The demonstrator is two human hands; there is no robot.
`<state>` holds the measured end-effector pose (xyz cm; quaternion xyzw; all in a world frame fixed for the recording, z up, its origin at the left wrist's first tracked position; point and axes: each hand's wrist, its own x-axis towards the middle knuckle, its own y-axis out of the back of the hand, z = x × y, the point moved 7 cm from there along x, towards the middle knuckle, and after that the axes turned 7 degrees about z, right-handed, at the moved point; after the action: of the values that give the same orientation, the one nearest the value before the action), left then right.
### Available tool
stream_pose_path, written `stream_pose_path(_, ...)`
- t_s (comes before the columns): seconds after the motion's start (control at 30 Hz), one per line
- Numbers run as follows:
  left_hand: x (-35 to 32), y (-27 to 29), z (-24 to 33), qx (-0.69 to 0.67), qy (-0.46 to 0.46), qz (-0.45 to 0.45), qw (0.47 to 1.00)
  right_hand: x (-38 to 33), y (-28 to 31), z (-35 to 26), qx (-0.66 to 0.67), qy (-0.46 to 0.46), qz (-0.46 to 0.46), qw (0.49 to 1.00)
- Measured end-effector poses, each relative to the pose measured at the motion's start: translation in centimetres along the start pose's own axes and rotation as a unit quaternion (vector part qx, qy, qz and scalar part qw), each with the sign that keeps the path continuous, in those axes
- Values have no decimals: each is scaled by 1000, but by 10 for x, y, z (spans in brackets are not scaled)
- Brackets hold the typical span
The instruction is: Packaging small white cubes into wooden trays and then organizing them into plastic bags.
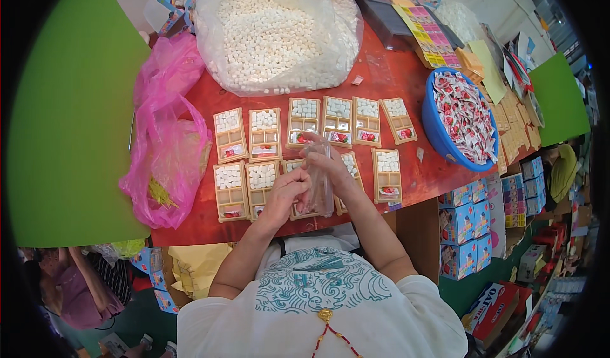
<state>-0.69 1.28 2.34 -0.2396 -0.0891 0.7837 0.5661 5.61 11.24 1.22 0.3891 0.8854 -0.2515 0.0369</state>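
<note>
From my remote seat: both hands busy w/ 1 clear plastic piece, held above the front row of trays, near mid tabletop. L hand pinches its L side, fingertips bunched; R hand grips it farther up, fingers curled round. Can't tell if it's a sleeve, bag or cover; too see-thru.

Under & around: two rows of tan divided trays, e.g. the one at the R end of the front row. Those I can see clearly have white cubes at the far end, a red/white pkt at the near end, bare slots btwn. A couple are part hidden by the hands.

Supplies: big clear bag of cubes behind the rows; blue tub of pkts to the R.

My read: filling looks done for these trays, so the step in hand is prob. readying the plastic for packing. Next move calls for spreading it w/ both hands, then lining it up w/ 1 tray, kept level so cubes don't spill.
</note>
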Motion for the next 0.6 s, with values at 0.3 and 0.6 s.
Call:
stream_pose_path(0.3, 2, 3, 4, -35, -4, 6, 999, 3, -4, -1, -21, 0, 0, 1000)
stream_pose_path(0.6, 2, 8, 7, 6, -23, 14, 1000, 8, 2, 2, -5, 5, -8, 1000)
